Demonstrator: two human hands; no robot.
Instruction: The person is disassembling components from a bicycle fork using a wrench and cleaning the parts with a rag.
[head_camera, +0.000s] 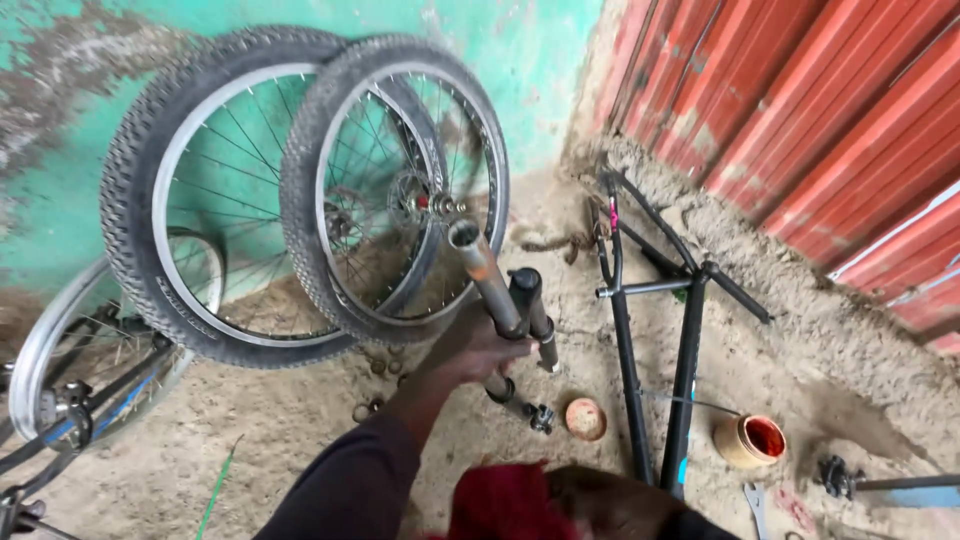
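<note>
While the left hand (470, 350) wraps its fingers tight around the crown of a bicycle suspension fork (505, 310), the fork stands tilted with its rusty steerer tube pointing up and away — a hold that keeps the open tube end in plain sight and the lower legs just above the dirt floor (270, 420). The right hand (610, 505) sits low at the frame's bottom edge with a red rag (500, 500) against it; whether its fingers are closed on the rag cannot be told. Just beyond the fork, two knobby-tyred wheels (300, 190) lean against the green wall, out of the way. A bare black bicycle frame (650, 330) lies on the ground to the right, an orange grease tub (750, 440) and its lid (585, 418) near it — within easy reach.
</note>
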